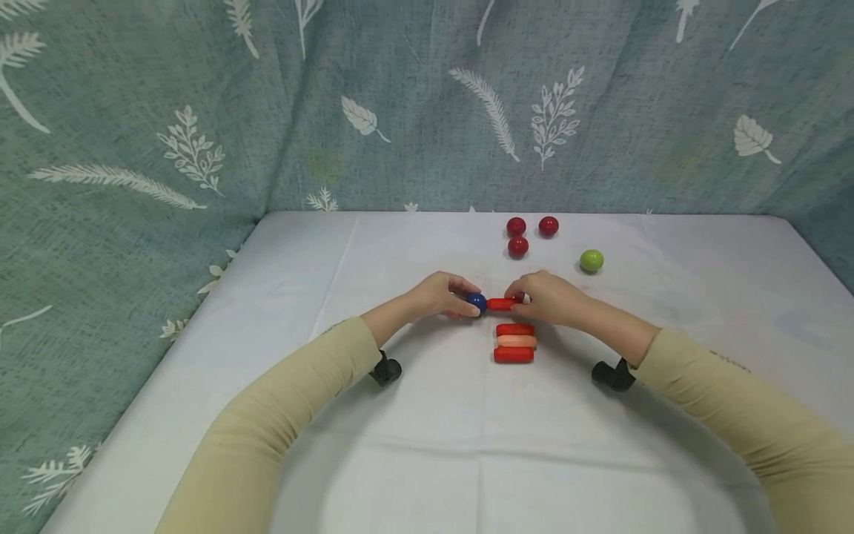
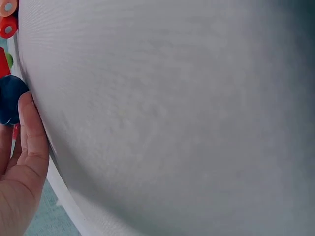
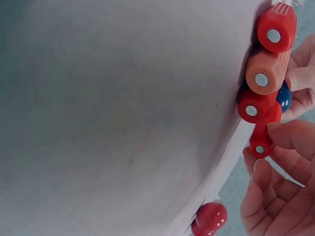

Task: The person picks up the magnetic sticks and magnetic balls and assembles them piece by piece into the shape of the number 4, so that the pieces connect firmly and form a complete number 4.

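Note:
In the head view my left hand (image 1: pixel 440 294) pinches a dark blue ball (image 1: pixel 477 302) between thumb and fingers. Facing it, my right hand (image 1: pixel 550 298) holds a short red rod (image 1: pixel 500 304) by its right end. The rod's left end meets the ball. A round silver face shows on the rod's near end (image 3: pixel 260 149) in the right wrist view. Just below on the table lie three thicker rods side by side: a red rod (image 1: pixel 514 329), an orange rod (image 1: pixel 517 341) and another red rod (image 1: pixel 514 355). Part of the blue ball is behind my left fingers.
Three red balls, one of them (image 1: pixel 517 247) nearest me, sit toward the back edge of the white-covered table (image 1: pixel 414 475). A green ball (image 1: pixel 591 260) lies to their right. Behind the table hangs a green patterned cloth (image 1: pixel 414 89).

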Demonstrator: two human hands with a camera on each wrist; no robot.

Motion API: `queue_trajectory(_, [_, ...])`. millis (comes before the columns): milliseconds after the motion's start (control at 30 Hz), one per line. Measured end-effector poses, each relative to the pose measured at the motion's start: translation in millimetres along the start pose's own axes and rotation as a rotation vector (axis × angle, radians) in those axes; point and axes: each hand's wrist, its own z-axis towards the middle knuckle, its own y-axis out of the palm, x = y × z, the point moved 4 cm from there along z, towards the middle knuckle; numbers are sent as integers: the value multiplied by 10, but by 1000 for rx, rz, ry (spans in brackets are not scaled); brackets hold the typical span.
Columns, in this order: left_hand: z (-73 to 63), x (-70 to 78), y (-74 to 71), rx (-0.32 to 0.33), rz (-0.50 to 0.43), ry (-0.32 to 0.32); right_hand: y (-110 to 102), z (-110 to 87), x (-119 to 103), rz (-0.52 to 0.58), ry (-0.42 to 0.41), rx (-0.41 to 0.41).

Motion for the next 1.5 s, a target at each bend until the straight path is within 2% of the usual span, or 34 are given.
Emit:
queue_trajectory(400, [-22, -15, 0, -10, -49, -32, 7, 0, -2, 29, 15, 18])
queue_trajectory(533, [-12, -25, 1, -14, -53, -36, -71, -14, 45, 66, 35, 38])
queue_trajectory(667, [-14, -21, 7, -14, -42, -41, -272, -35, 217, 80, 90, 115])
queue_trajectory(833, [-28, -11, 10, -11, -30, -42, -503, -118, 601, 101, 198, 173])
queue_trajectory(967, [-28, -12, 5, -11, -24, -34, -584, -197, 905, 146, 274, 145])
queue_trajectory(1100, [-24, -25, -2, -11, -22, -36, -581, -243, 1106, 188, 325, 114])
queue_trajectory(1500, [-37, 7, -3, -27, -24, -37, -513, -212, 1316, 320, 432, 47])
